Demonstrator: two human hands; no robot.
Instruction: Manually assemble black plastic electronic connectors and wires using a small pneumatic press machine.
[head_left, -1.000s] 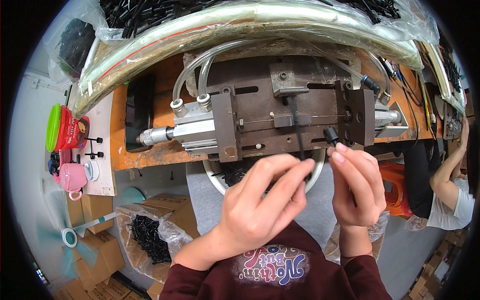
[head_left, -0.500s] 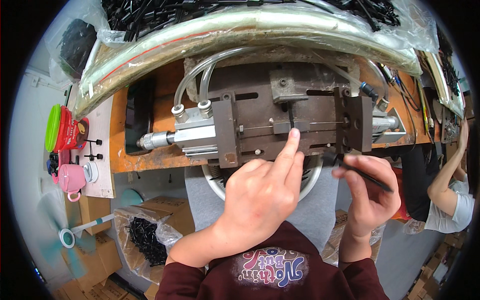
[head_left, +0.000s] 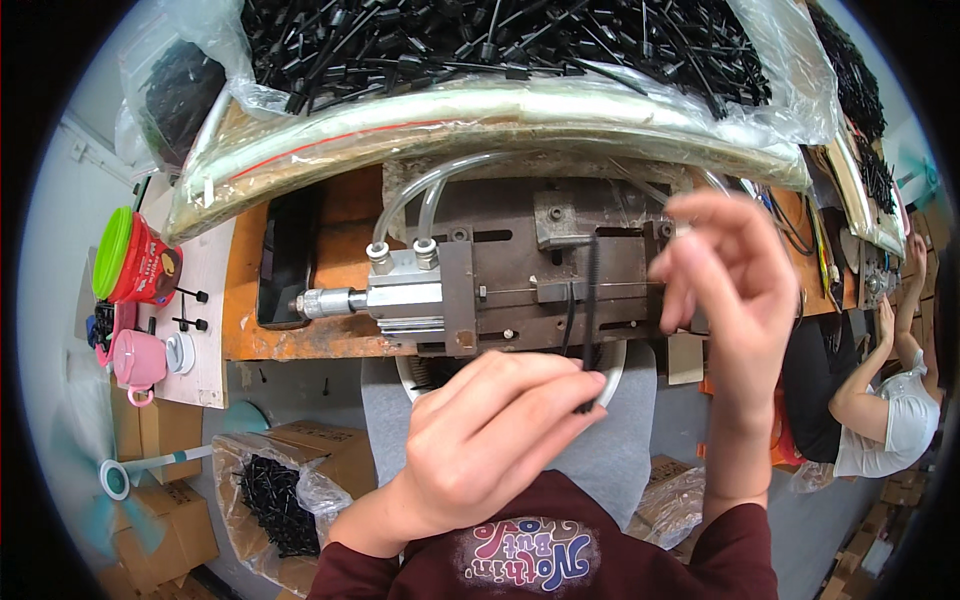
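My left hand is in front of the machine, thumb and fingers pinched on black cable ties. Two thin strips stick up from that grip, and a dark end shows under the fingertips. They cross in front of the small central block on the brown metal fixture. Raised over the fixture's right end, my right hand has bent, spread fingers, slightly blurred, with nothing visible in them. It hides much of the right-hand block. A pneumatic cylinder with clear hoses is at the fixture's left end.
Behind the fixture, a plastic-lined tray holds a heap of black ties. A dark phone-like slab lies left on the orange bench, beyond it a pink cup. A lined carton stands lower left; another person sits right.
My left hand has drawn back from the central block and now grips ties. My right hand has risen over the fixture's right end; the black strip it held no longer shows there.
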